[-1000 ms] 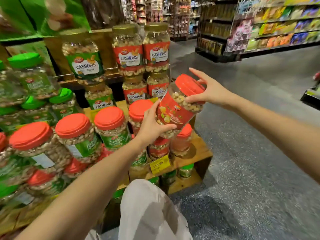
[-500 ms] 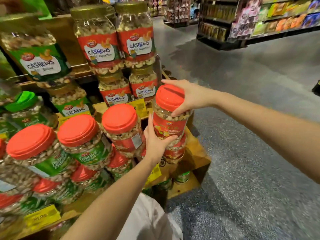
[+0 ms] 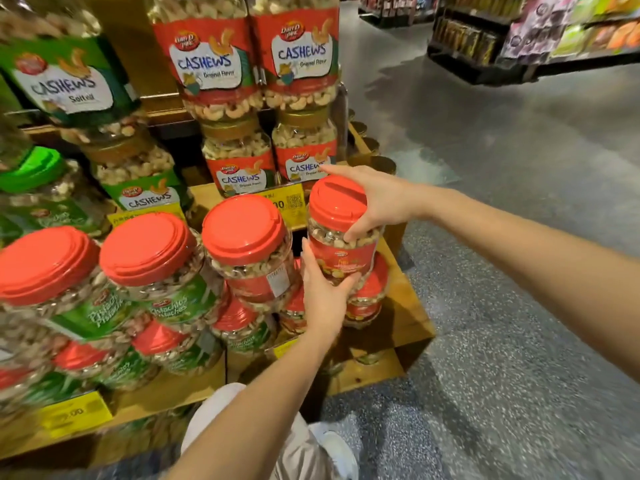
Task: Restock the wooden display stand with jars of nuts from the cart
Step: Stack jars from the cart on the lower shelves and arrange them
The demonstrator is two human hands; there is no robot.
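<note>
The clear plastic jar of nuts with a red lid and red label (image 3: 343, 261) stands upright at the right end of the tiered wooden display stand (image 3: 408, 306), above another red-lidded jar (image 3: 367, 299). The right grip (image 3: 377, 202) curls over its lid and shoulder. The left grip (image 3: 320, 292) wraps its lower body.

Person, as seen from above: wearing pale beige trousers (image 3: 221, 424), creasing at the knee, and a white shoe (image 3: 337, 450). Left hand (image 3: 323, 296), right hand (image 3: 381, 199), left forearm (image 3: 256, 403) and right forearm (image 3: 519, 244) are showing bare.
</note>
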